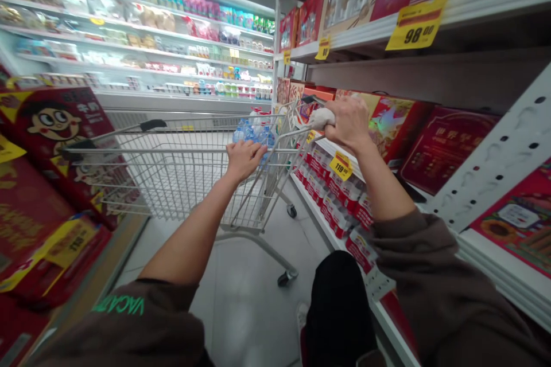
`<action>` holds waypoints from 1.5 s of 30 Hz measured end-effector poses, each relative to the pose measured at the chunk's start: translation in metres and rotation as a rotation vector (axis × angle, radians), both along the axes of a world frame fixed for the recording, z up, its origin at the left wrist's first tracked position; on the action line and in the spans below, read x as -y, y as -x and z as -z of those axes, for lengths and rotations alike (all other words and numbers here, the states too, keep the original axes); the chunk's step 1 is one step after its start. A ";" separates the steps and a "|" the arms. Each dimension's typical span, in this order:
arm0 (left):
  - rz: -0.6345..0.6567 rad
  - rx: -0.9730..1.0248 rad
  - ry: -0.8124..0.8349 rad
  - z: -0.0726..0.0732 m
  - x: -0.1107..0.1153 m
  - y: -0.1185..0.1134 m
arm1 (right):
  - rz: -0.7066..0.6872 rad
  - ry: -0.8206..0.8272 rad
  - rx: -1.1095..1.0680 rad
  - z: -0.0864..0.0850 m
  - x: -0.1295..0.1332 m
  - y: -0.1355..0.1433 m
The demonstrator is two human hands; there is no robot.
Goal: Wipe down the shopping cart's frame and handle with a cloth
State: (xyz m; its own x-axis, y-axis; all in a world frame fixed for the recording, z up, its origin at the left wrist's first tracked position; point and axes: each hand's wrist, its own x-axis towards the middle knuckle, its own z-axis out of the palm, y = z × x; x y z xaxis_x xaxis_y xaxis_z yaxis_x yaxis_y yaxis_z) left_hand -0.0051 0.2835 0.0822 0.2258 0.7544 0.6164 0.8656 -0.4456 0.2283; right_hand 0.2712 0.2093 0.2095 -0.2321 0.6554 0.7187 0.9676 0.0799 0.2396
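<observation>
the work in hand looked like steering a wire shopping cart (172, 178) along a supermarket aisle, with the cart tipped and angled toward the right-hand shelves (469, 6). it stood on the floor just ahead of the person, between red cartoon boxes (51, 143) on the left and gift boxes (443, 146) on the right; bottled water (253, 133) lay at its far end.

the left hand (244, 157) rested on the cart's near top rail, its fingers (253, 152) curled over the wire and closed around it. the right hand (349, 121) was raised higher, at the cart's handle end beside the shelf, fingers (342, 112) pressed together in a fist around a whitish wad (322, 118), perhaps a cloth or padded grip; i could not tell which.

as a judgement, straightening the cart would call for both hands holding firm and easing it clear of the yellow price tags (341, 165) on the shelf edge.
</observation>
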 end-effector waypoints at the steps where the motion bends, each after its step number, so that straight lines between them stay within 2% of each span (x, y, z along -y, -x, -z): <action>1: 0.010 -0.017 0.005 -0.001 0.002 -0.002 | -0.004 0.001 -0.004 0.000 -0.001 -0.005; 9: -0.009 -0.084 0.016 -0.002 0.019 -0.029 | 0.009 0.024 -0.071 0.001 -0.011 -0.036; 15: -0.026 -0.086 0.009 0.000 0.033 -0.038 | 0.082 -0.001 -0.131 0.008 -0.007 -0.033; 18: -0.038 -0.081 0.015 0.000 0.039 -0.038 | 0.107 -0.018 -0.154 0.016 0.001 -0.013; 22: -0.057 -0.089 0.023 -0.001 0.044 -0.038 | 0.093 0.051 -0.089 0.040 0.008 0.037; 26: -0.082 -0.055 0.029 0.001 0.047 -0.040 | -0.044 0.092 -0.068 0.076 0.006 0.092; 28: -0.080 -0.031 0.040 0.001 0.049 -0.040 | -0.138 0.111 -0.049 0.088 0.004 0.105; 30: -0.084 -0.021 0.046 0.002 0.052 -0.038 | -0.235 0.154 0.029 0.091 0.005 0.101; 33: -0.094 -0.060 0.021 0.002 0.056 -0.037 | -0.286 0.185 0.147 0.077 0.011 0.066; 36: -0.087 -0.097 -0.025 0.004 0.057 -0.040 | -0.095 0.190 0.112 0.052 0.020 0.024; 39: -0.089 -0.074 -0.039 0.006 0.058 -0.049 | 0.058 0.197 0.061 0.043 0.022 0.009; 41: -0.089 -0.052 -0.038 0.006 0.058 -0.056 | 0.066 0.175 0.047 0.052 0.019 0.017; 45: -0.084 -0.064 -0.022 0.003 0.061 -0.068 | -0.026 0.175 0.049 0.089 0.010 0.036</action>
State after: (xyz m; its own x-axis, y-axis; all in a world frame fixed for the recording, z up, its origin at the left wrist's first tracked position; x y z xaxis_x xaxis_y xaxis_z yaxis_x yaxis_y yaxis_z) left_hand 0.0625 0.2224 0.0789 0.2019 0.7589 0.6192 0.9128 -0.3750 0.1619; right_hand 0.2351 0.1994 0.1200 -0.2828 0.7627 0.5816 0.9521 0.1498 0.2665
